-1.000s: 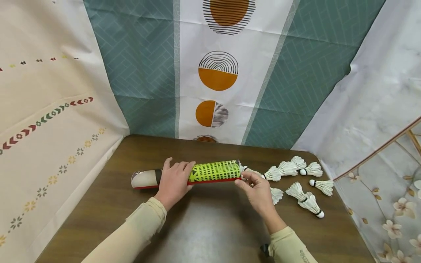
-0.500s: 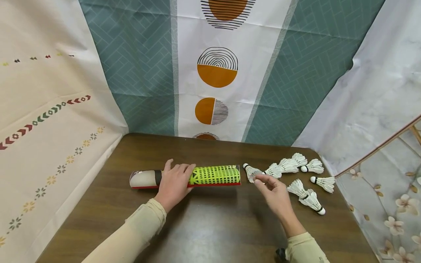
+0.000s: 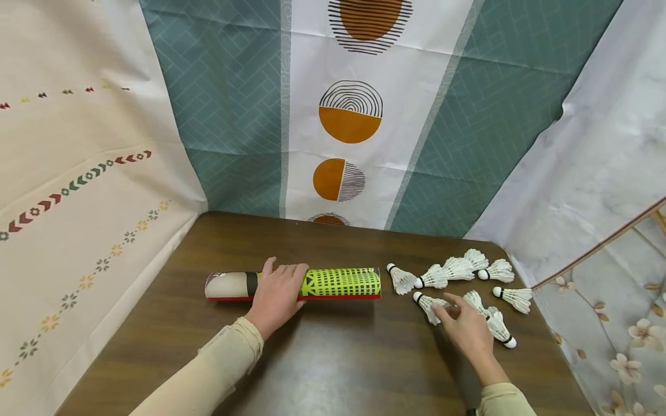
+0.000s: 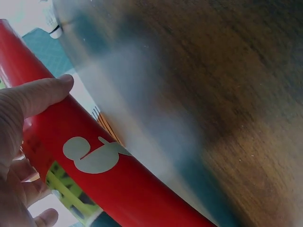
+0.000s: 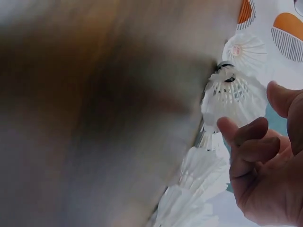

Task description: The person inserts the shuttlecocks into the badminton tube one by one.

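The person's left arm, in a cream sleeve [image 3: 208, 372], slants forward and inward before me, its left hand [image 3: 278, 294] back-up in a grip, the thumb [image 4: 45, 94] laid opposite the curled fingers [image 4: 47, 218]. The right hand [image 3: 470, 330] is held out from a pale sleeve [image 3: 503, 400], lower forearm bare, thumb and index finger [image 5: 228, 130] apart, the other fingers bent inward.

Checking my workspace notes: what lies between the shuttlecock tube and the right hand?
In the head view, a farther shuttlecock lies near the end of the shuttlecock tube, and a nearer shuttlecock lies by the right hand.
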`<state>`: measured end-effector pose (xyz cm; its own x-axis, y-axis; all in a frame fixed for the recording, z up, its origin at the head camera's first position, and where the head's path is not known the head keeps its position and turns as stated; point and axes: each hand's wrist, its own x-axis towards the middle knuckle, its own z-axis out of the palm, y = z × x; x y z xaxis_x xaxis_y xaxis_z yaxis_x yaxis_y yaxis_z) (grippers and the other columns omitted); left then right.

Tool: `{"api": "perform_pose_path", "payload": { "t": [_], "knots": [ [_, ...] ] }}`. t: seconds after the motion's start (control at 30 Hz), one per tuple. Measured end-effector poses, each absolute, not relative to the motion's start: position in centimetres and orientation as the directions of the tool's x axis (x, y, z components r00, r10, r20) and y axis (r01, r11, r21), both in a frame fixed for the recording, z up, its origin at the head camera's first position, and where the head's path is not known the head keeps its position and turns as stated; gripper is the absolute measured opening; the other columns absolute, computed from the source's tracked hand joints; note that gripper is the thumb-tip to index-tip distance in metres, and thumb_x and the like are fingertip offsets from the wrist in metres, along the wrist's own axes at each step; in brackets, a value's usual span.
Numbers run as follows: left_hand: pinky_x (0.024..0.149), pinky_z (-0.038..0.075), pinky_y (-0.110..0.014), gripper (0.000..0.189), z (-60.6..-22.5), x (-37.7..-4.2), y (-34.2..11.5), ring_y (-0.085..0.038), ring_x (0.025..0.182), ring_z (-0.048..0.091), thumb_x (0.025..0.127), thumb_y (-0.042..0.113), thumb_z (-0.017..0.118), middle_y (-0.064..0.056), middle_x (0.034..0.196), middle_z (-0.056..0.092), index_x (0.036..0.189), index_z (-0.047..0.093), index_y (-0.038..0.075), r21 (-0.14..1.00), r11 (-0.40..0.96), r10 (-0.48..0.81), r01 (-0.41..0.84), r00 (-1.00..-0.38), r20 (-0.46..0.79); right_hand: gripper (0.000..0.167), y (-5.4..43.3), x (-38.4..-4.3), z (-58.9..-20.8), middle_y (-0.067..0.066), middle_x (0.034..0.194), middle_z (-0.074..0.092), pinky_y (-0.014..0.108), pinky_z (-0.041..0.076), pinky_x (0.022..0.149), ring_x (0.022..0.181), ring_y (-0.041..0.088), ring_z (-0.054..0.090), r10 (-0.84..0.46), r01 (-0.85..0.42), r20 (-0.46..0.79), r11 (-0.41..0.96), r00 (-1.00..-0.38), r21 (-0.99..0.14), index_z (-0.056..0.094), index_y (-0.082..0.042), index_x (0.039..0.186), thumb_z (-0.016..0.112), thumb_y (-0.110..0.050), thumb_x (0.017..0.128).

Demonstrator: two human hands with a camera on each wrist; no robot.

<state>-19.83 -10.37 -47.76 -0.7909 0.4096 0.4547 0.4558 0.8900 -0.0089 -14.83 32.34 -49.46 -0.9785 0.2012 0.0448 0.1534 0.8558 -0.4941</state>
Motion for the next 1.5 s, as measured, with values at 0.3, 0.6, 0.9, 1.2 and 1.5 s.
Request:
{"api": "perform_pose_path", "payload": {
  "t": [0.3,0.6,0.9,1.2,1.5],
  "knots": [
    [0.116,0.041,-0.061,0.080,-47.4,-19.7,-10.2,-0.029,0.108,0.075,0.067,0.038,0.103,-0.007,0.124,0.078,0.132,0.061,0.015,-0.026,0.887,0.422,0.462,-0.784,0.455,0.044,32.1,-15.3,-50.0,0.022,0.114,0.080,0.057,0.055,0.094,0.110,0.043,0.075,0.202,0.098,0.118,0.809,-0.972,-0.580,0.070,-0.002,0.134,0.070,-0.034,0.104],
    [0.106,0.046,-0.059,0.077,-47.6,-19.6,-10.4,-0.027,0.105,0.074,0.068,0.036,0.102,-0.008,0.124,0.072,0.132,0.065,0.016,-0.026,0.890,0.417,0.456,-0.788,0.453,0.035,31.6,-15.4,-50.3,0.018,0.108,0.082,0.029,0.050,0.078,0.092,0.019,0.073,0.220,0.118,0.070,0.737,-0.973,-0.665,0.074,-0.004,0.130,0.073,-0.024,0.102],
    [0.109,0.042,-0.059,0.076,-47.6,-19.3,-11.0,-0.028,0.104,0.075,0.069,0.035,0.102,-0.008,0.121,0.075,0.133,0.065,0.015,-0.009,0.889,0.414,0.457,-0.797,0.439,0.034,31.4,-15.3,-50.0,0.020,0.116,0.080,0.029,0.053,0.083,0.108,0.029,0.075,0.215,0.121,0.058,0.731,-0.975,-0.671,0.075,-0.005,0.130,0.073,-0.024,0.102],
    [0.109,0.039,-0.059,0.077,-47.7,-19.5,-11.2,-0.027,0.103,0.075,0.068,0.038,0.102,-0.007,0.121,0.075,0.132,0.065,0.017,-0.013,0.881,0.435,0.474,-0.797,0.419,0.034,31.0,-15.2,-48.8,0.015,0.118,0.081,0.020,0.050,0.080,0.097,0.005,0.070,0.209,0.123,0.028,0.675,-0.978,-0.728,0.075,-0.011,0.133,0.074,-0.025,0.102],
    [0.110,0.039,-0.059,0.075,-47.6,-19.4,-11.1,-0.026,0.104,0.075,0.069,0.038,0.101,-0.006,0.121,0.076,0.132,0.065,0.017,-0.015,0.879,0.442,0.477,-0.803,0.400,0.033,27.9,-15.3,-46.8,0.011,0.116,0.082,0.022,0.052,0.078,0.094,0.002,0.069,0.125,0.046,0.037,0.596,-0.991,-0.802,0.076,-0.015,0.132,0.077,-0.027,0.101]
  ]
}}
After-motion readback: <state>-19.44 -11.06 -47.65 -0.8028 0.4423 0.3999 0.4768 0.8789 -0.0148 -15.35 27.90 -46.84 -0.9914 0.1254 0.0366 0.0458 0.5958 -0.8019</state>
